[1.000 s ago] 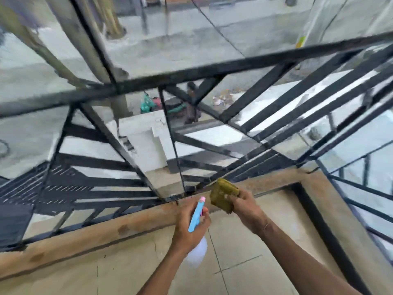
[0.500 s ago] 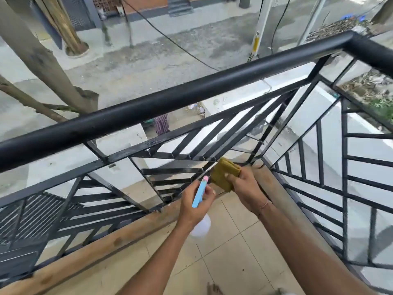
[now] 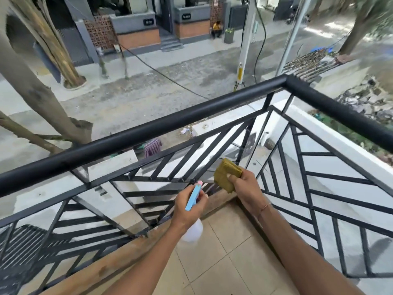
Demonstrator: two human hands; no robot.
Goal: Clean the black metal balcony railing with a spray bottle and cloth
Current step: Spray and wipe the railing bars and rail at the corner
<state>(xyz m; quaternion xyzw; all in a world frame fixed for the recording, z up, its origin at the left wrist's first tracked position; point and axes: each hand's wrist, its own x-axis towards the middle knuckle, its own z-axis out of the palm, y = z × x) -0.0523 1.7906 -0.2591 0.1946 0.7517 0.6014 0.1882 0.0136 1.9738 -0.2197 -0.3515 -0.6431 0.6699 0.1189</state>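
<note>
The black metal railing (image 3: 148,130) runs across the view and turns a corner at the upper right, with slanted bars below its round top rail. My left hand (image 3: 187,209) grips a spray bottle (image 3: 193,198) with a blue and pink head and a white body, nozzle pointed at the lower bars. My right hand (image 3: 246,188) holds a folded olive-yellow cloth (image 3: 226,174) close to the bars near the corner; I cannot tell if the cloth touches them.
Beige floor tiles (image 3: 225,262) lie under my arms, bordered by a brown curb (image 3: 119,256) at the railing's foot. Beyond the rail a street, tree trunks (image 3: 36,96), poles and a seated person (image 3: 216,28) lie far below.
The view has tilted up from the lower bars to the top rail and corner. Both hands have risen a little, still holding the bottle and cloth near the bars.
</note>
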